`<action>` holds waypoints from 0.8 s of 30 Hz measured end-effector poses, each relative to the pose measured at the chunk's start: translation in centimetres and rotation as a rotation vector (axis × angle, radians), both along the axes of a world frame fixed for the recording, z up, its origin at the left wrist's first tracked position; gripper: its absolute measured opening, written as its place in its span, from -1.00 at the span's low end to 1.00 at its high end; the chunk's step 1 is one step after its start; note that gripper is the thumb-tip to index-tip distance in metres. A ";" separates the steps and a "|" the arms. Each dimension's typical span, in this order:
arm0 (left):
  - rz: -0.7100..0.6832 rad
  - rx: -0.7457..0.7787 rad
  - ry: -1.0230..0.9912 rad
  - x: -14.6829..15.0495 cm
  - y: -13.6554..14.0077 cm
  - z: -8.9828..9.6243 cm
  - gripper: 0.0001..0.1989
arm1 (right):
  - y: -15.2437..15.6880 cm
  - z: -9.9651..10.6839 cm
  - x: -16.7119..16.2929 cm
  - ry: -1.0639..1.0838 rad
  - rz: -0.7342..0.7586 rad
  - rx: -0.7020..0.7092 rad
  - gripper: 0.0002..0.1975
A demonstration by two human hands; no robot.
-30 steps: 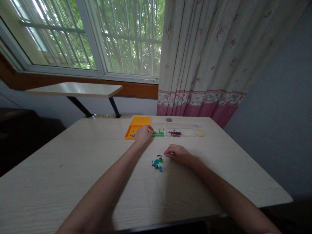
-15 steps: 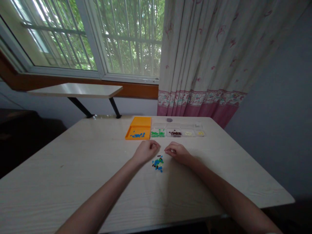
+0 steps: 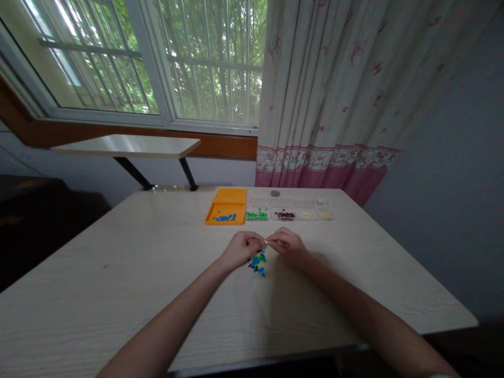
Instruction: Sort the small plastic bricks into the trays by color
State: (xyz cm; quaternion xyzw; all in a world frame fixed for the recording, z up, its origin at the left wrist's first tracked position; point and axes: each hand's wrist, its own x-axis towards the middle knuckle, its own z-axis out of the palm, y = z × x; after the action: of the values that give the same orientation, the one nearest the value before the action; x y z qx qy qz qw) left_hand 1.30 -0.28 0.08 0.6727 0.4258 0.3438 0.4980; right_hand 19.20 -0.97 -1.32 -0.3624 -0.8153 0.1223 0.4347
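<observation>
Above the table's middle, my left hand (image 3: 241,249) and my right hand (image 3: 290,245) meet at the fingertips, both closed in a pinch. Between them shows a small pale piece (image 3: 266,241), too small to make out in detail; both hands seem to grip it. Just below the fingers lies a loose pile of tiny building bricks (image 3: 258,261) in blue, green, dark brown and pale yellow. My left fingers hide part of the pile's upper left edge.
Beyond my hands, an open orange case (image 3: 208,221) holds blue pieces. Right of it, clear plastic boxes (image 3: 271,217) hold green, dark brown and pale yellow pieces. A round grey disc (image 3: 274,193) sits behind them. A raised white shelf (image 3: 129,144) stands at the back left.
My two hands were slightly apart and have come together at the fingertips. The small pale piece now shows between them. My left hand has moved right and a little nearer.
</observation>
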 end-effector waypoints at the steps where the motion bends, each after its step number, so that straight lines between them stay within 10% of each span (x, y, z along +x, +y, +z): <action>1: 0.005 -0.004 -0.001 0.0 0.0 0.1 -0.74 | 0.0 0.0 0.0 -0.007 0.002 0.009 -0.86; 24: 0.012 -0.072 -0.188 0.3 0.1 0.1 -0.83 | -0.5 0.5 -0.2 -0.117 -0.009 0.132 -0.87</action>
State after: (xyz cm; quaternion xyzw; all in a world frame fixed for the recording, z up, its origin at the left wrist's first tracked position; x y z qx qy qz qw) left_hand 1.55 -0.22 0.23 0.6166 0.3933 0.3928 0.5576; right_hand 19.01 -1.44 -0.78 -0.3434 -0.8438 0.0451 0.4099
